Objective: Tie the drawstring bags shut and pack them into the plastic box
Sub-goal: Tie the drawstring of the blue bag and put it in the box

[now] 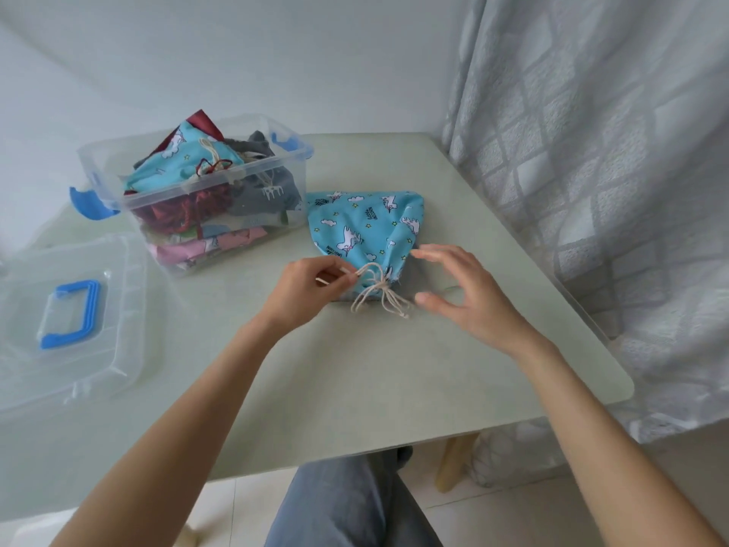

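Observation:
A blue drawstring bag with a unicorn print (pixel 365 225) lies on the pale green table (pixel 355 369), its gathered neck toward me. A cream cord (pixel 378 296) is knotted at the neck, with loose ends trailing on the table. My left hand (pixel 305 288) pinches a loop of that cord at the left of the knot. My right hand (pixel 463 294) hovers just right of the neck with spread fingers, holding nothing. The clear plastic box (pixel 189 191) stands at the back left, filled with several other bags in blue, red, grey and pink.
The box's clear lid with a blue handle (pixel 71 313) lies at the left of the table. Blue latches hang from the box's ends. A patterned curtain (pixel 611 171) hangs close along the table's right edge. My knee shows below the near edge.

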{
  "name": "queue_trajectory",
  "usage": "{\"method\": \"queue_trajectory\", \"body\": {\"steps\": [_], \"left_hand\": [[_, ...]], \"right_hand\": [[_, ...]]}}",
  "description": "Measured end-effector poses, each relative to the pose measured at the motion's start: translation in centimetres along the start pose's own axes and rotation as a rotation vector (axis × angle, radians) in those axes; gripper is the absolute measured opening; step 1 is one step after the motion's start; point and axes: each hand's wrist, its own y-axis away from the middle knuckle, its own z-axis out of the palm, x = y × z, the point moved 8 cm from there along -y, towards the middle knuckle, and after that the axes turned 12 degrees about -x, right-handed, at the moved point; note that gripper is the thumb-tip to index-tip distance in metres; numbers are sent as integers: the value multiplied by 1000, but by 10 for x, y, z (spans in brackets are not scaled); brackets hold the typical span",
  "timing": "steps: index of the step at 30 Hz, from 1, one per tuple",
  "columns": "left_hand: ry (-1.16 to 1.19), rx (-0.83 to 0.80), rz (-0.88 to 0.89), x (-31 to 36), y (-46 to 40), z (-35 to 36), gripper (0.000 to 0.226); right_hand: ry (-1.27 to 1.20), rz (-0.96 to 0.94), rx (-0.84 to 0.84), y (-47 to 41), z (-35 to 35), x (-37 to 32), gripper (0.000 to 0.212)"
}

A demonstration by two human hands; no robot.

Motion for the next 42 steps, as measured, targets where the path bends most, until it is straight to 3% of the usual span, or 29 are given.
{"method": "queue_trajectory", "body": {"steps": [3, 5, 9, 13, 16, 18, 21, 25, 27, 32, 36, 42], "left_hand": [[113, 12, 36, 10, -6, -2, 9], [168, 27, 43, 11, -13, -8, 7], [109, 100, 35, 3, -24, -30, 10], [-14, 180, -55, -19, -39, -53, 29], [-218, 140, -146, -31, -62, -50, 63], [-316, 85, -179, -34, -79, -39, 74], [-396, 49, -222, -41, -100, -31, 73], [-569, -52, -263, -50, -116, -24, 59], [-602, -68, -273, -54, -119, -24, 53], [-606, 1, -255, -54, -124, -30, 39], [-599, 161, -165, -34, -124, -44, 28], [-321, 368, 93, 13, -113, -66, 22]], "right_hand": [[391, -117, -121, -32, 15, -9, 75], [446, -138, -178, -55, 24, -7, 76], [204, -186, -176, -96, 10, -5, 25], [73, -135, -11, -143, -30, 15, 15], [50, -13, 53, -184, -42, 47, 19], [121, 90, 29, -208, -35, 72, 23], [199, 220, -112, -226, -13, 105, 36], [180, 280, -381, -226, 10, 129, 74], [224, 283, -405, -227, 10, 133, 75], [399, 251, -275, -239, 1, 121, 47], [406, 218, -92, -238, -22, 98, 31], [280, 95, 187, -204, -85, 53, 21]]}}
